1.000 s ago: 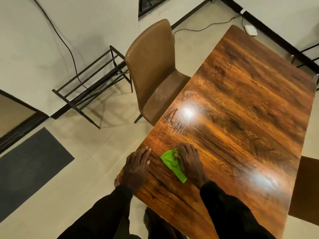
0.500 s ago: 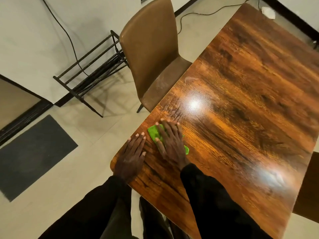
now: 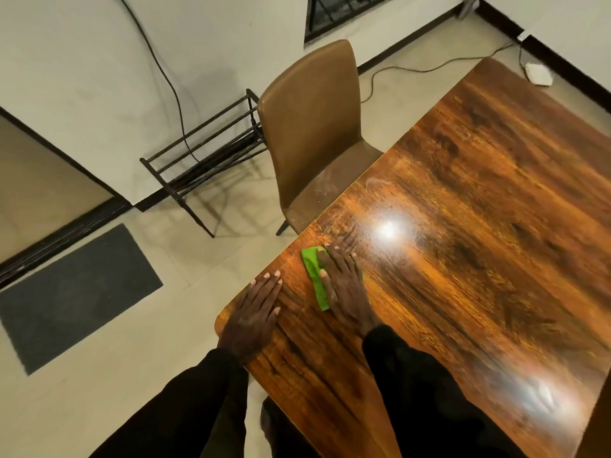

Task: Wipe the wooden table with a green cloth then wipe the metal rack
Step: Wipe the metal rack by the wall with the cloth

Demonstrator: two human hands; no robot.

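- Pressing the green cloth (image 3: 311, 263) onto the wooden table (image 3: 479, 226) with the right hand (image 3: 345, 287), fingers (image 3: 334, 263) straight and spread.
- Resting the left hand (image 3: 253, 317) flat on the near corner, empty — just beside the cloth, not touching.
- By the wall (image 3: 99, 67), behind the brown chair (image 3: 314, 127): the metal rack (image 3: 205, 160), well apart from both hands.

Legible text: none. Checked wooden table (image 3: 479, 259), green cloth (image 3: 310, 261), metal rack (image 3: 213, 161), brown chair (image 3: 310, 110) and small white box (image 3: 538, 73) at upper right of the frame. No readable lettering, label, brand or number on any of them.
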